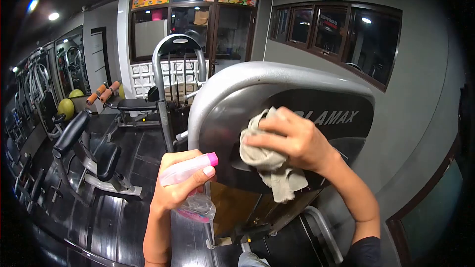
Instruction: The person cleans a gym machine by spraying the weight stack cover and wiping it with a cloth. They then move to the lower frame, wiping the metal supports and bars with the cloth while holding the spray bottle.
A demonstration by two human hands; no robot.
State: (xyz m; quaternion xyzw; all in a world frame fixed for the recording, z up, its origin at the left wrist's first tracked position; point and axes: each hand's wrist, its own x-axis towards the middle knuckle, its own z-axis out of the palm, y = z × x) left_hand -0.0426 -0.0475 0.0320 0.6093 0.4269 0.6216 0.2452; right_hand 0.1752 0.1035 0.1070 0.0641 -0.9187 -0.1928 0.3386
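My left hand (180,183) is wrapped round a clear spray bottle (195,208) with a white head and a pink nozzle, which points to the right. Bunched in my right hand (299,141) is a light grey cloth (262,153), its loose end hanging down. The cloth lies against or just before the dark panel (222,113) of a gym machine; exact contact is hard to tell. Bold lettering on that panel is partly hidden behind my right hand. A thick silver frame (277,72) curves around the panel's top and left side.
A black padded bench machine (106,160) stands on the dark floor at left. Behind it are orange foam rollers (105,94) and a yellow-green ball (66,108). A grey wall (425,94) with windows rises at right. Metal tubing (321,227) lies low below the panel.
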